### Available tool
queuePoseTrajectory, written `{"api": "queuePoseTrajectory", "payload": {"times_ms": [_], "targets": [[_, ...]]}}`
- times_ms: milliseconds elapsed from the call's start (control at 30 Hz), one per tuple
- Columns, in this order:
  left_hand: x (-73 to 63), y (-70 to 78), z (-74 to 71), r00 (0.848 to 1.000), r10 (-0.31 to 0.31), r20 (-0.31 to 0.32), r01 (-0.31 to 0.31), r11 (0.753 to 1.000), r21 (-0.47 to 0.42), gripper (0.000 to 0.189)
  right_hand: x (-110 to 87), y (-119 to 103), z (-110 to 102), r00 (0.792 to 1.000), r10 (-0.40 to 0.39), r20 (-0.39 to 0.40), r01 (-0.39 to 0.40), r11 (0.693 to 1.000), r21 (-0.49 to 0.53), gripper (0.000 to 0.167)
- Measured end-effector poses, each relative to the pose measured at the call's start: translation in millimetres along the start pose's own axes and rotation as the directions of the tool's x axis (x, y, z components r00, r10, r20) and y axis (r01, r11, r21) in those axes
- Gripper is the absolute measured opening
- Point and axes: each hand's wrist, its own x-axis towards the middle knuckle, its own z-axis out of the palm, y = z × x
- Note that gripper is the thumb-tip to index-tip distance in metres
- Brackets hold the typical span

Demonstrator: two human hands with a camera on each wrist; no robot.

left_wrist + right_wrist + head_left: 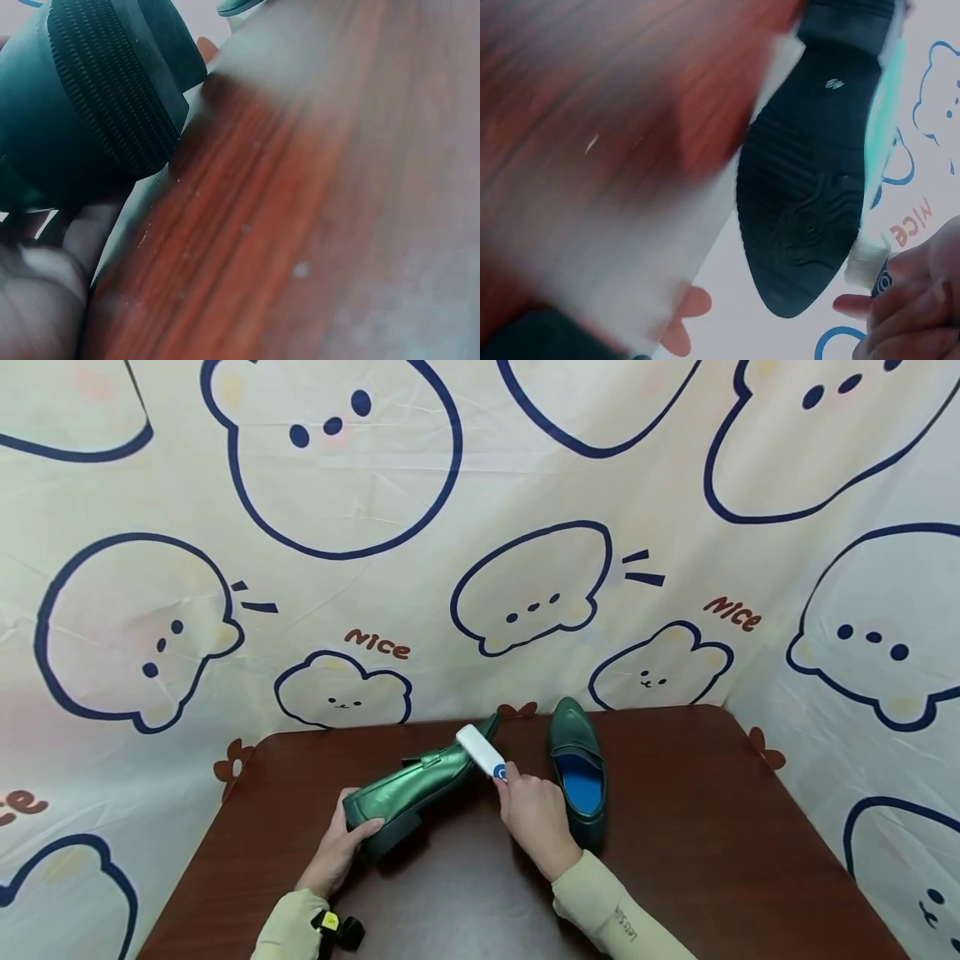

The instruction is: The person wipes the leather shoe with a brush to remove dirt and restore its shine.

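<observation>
My left hand (333, 852) grips a shiny green loafer (420, 781) by its heel, thumb along the side. The loafer is tipped on its side over the table, toe pointing away to the right. In the left wrist view its ridged heel end (112, 90) fills the upper left. The right wrist view shows its black patterned sole (810, 180). Between the fingers of my right hand (536, 818) is a white oblong block (478, 750) with a round blue mark at the held end; its exact kind I cannot tell. The block overlaps the loafer's toe in the head view.
A second green loafer (573, 727), with a blue insole, stands upright right of my right hand, toe to the back. Both are at a dark brown wooden table (675, 827). A cream curtain (525, 493) with cartoon outlines hangs behind and at the sides.
</observation>
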Motion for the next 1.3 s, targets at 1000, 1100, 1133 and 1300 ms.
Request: {"api": "queuePoseTrajectory", "payload": {"times_ms": [1000,1100,1133,1300], "targets": [[0.0,-1.5,5.9,0.999,-0.008,-0.038,0.010,0.998,0.059,0.046,-1.5,0.7,-6.5,0.994,-0.052,0.096,0.036,0.987,0.156,0.024],[0.7,-1.3,5.8,0.999,-0.005,-0.037,0.006,0.999,0.047,0.047,-2.1,-5.5,-7.1,0.987,-0.120,0.104,0.098,0.977,0.192,0.021],[0.8,-1.1,5.8,0.999,-0.005,-0.039,0.006,0.999,0.047,0.047,-2.1,-7.4,-6.5,0.984,-0.143,0.103,0.121,0.974,0.192,0.019],[0.5,-0.7,5.1,0.999,0.000,-0.041,0.002,0.999,0.050,0.047,-2.4,-12.6,-1.0,0.976,-0.198,0.088,0.181,0.968,0.173,0.018]]}}
